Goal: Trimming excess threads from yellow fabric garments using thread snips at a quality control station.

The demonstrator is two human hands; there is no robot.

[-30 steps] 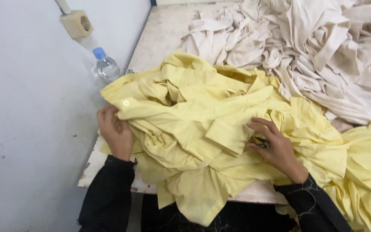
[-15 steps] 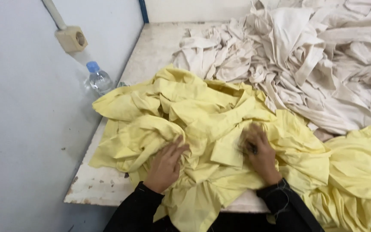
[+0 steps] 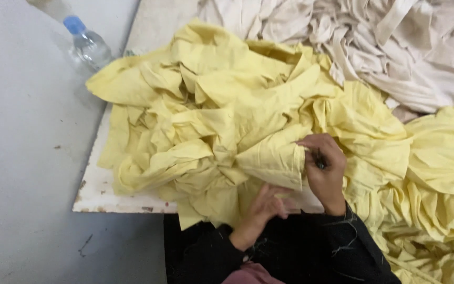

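The right hand (image 3: pixel 324 168) pinches a cuff of the soft, light yellow garment (image 3: pixel 227 121) heaped on the near surface (image 3: pixel 98 186), while the left hand (image 3: pixel 266 205) lies loosely open beneath its hem, likely best gripped by edges.

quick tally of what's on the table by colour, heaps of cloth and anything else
Yellow cloth heap, under the left hand and pinched by the right hand: 1
Beige cloth heap: 1
Clear plastic bottle with blue cap: 1
Total: 3 things on the white table
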